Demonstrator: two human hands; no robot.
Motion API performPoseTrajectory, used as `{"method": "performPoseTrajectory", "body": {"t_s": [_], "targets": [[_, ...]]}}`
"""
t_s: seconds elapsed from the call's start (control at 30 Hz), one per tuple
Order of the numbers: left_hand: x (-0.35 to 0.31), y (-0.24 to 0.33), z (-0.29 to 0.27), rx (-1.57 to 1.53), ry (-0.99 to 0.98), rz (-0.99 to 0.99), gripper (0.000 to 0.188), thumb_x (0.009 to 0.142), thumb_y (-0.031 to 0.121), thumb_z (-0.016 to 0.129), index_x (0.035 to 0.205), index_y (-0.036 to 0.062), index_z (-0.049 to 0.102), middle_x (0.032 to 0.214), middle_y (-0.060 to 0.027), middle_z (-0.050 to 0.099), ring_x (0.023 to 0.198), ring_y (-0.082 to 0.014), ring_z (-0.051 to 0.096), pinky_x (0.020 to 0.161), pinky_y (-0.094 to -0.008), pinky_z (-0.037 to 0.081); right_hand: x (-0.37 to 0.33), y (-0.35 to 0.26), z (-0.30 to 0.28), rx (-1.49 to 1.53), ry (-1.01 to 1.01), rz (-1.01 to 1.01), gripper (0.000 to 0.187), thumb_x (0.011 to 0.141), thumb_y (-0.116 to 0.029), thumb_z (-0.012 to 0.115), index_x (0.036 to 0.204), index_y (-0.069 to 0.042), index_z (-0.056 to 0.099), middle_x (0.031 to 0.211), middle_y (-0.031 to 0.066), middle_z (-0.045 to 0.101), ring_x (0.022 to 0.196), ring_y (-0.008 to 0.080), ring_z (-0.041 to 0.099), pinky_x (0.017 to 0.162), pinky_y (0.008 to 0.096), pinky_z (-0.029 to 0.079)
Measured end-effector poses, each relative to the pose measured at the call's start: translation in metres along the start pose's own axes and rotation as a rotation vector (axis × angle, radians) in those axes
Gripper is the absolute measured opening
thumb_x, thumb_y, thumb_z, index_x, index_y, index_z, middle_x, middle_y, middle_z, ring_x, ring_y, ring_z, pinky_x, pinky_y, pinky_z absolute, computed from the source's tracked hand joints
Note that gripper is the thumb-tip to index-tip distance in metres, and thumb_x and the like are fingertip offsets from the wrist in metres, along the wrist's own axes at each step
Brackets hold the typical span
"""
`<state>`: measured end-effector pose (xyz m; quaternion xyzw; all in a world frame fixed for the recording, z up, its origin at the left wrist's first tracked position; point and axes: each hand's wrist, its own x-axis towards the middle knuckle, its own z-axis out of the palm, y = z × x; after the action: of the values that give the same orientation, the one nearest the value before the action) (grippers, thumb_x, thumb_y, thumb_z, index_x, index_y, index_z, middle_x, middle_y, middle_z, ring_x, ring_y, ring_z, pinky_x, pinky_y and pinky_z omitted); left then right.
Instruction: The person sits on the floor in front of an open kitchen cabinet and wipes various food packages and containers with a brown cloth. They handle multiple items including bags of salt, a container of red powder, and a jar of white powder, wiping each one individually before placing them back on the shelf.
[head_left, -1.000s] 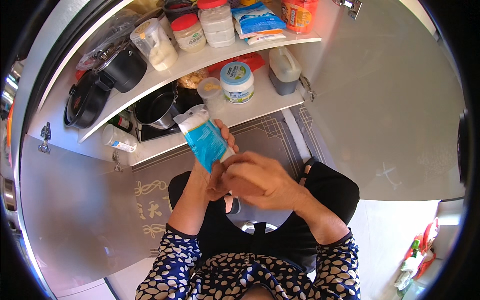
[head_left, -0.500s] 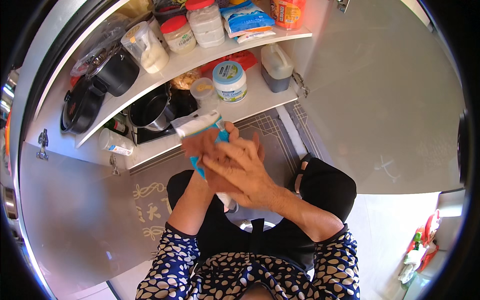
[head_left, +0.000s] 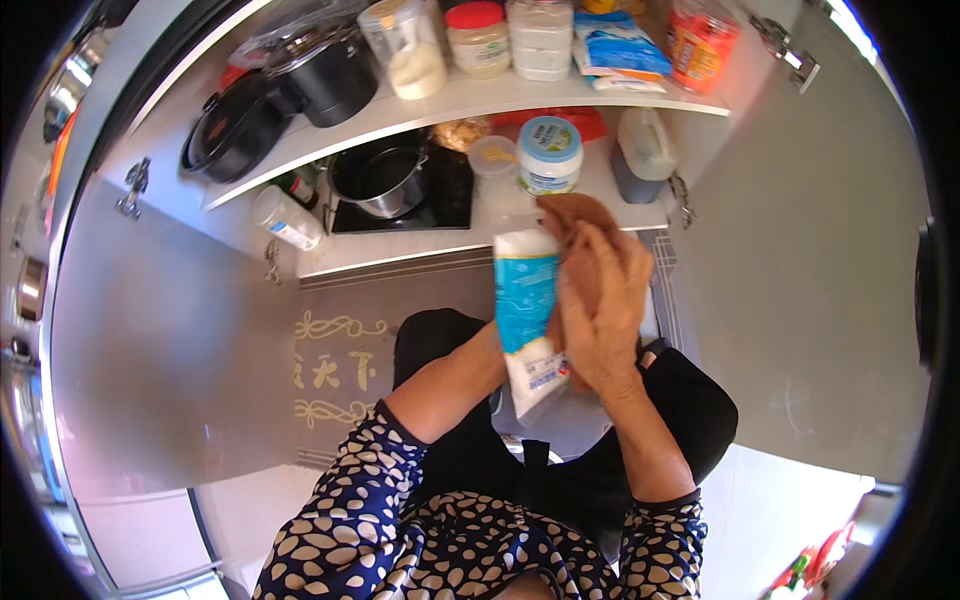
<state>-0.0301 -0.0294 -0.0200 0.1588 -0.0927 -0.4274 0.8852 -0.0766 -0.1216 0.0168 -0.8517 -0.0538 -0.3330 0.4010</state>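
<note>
A blue-and-white plastic packet (head_left: 527, 305) is held up in front of the open cabinet, its printed face showing and its long side nearly upright. My left hand (head_left: 489, 345) is behind it, supporting it; the fingers are hidden. To the packet's right, my right hand (head_left: 618, 315) is closed on a brown cloth (head_left: 577, 212). The cloth lies against the packet's right edge and sticks up above the fingers. Slight blur covers the right fingers.
Behind the hands, the lower shelf holds a blue-lidded white tub (head_left: 549, 160), a black pot (head_left: 380, 180), a small plastic container (head_left: 492, 160) and a jug of dark liquid (head_left: 643, 158). Jars and black cookware (head_left: 325, 80) line the upper shelf. Open cabinet doors (head_left: 800, 270) flank me.
The packet has turned more upright, and its blue face now shows. My right hand with the cloth has moved from across the packet to its right side. The whole view has shifted.
</note>
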Motion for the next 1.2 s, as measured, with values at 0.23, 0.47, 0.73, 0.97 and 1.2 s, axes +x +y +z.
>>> {"method": "performPoseTrajectory", "body": {"t_s": [0.23,0.47,0.73,0.97,1.2], "targets": [[0.008,-0.004,-0.024,0.064,0.117,0.096,0.020,0.095,0.026,0.049,0.107,0.0106,0.054,0.107,-0.0083,0.056,0.101,-0.0186,0.054,0.090,-0.0334,0.046,-0.013,0.024,0.011,-0.022,-0.025,0.257,0.034,0.087,-0.021,0.057,0.113,0.001,0.060,0.111,0.0222,0.053,0.105,0.0370,0.049,0.090,0.0439,0.039],[-0.015,0.022,-0.073,-0.158,0.177,0.195,0.022,0.090,0.028,0.056,0.081,0.0084,0.059,0.087,-0.0073,0.057,0.097,-0.0226,0.055,0.090,-0.0359,0.048,-0.028,0.006,-0.012,0.008,-0.502,0.387,0.034,0.089,-0.024,0.056,0.107,0.005,0.059,0.101,0.0193,0.061,0.094,0.0345,0.060,0.087,0.0387,0.045],[-0.001,-0.005,-0.079,-0.194,0.008,0.105,0.024,0.091,0.032,0.053,0.104,0.0120,0.058,0.098,-0.0068,0.055,0.090,-0.0194,0.056,0.084,-0.0360,0.045,-0.006,0.002,-0.006,0.204,-0.209,0.077,0.042,0.079,-0.013,0.065,0.117,0.001,0.056,0.122,0.0218,0.046,0.107,0.0387,0.047,0.093,0.0439,0.040],[-0.020,-0.001,-0.074,-0.144,0.172,0.069,0.023,0.090,0.028,0.057,0.103,0.0093,0.053,0.090,-0.0027,0.052,0.083,-0.0152,0.055,0.077,-0.0312,0.048,-0.018,-0.021,-0.011,0.068,-0.455,-0.298,0.054,0.065,-0.010,0.072,0.117,-0.004,0.060,0.123,0.0151,0.048,0.105,0.0367,0.045,0.089,0.0422,0.042],[-0.037,-0.002,-0.036,0.970,0.472,0.058,0.026,0.093,0.034,0.054,0.104,0.0100,0.053,0.092,-0.0036,0.055,0.085,-0.0134,0.056,0.082,-0.0299,0.048,-0.022,-0.015,-0.038,0.241,-0.630,-0.221,0.052,0.058,-0.009,0.075,0.108,-0.004,0.063,0.118,0.0150,0.049,0.099,0.0313,0.053,0.087,0.0387,0.047]]}}
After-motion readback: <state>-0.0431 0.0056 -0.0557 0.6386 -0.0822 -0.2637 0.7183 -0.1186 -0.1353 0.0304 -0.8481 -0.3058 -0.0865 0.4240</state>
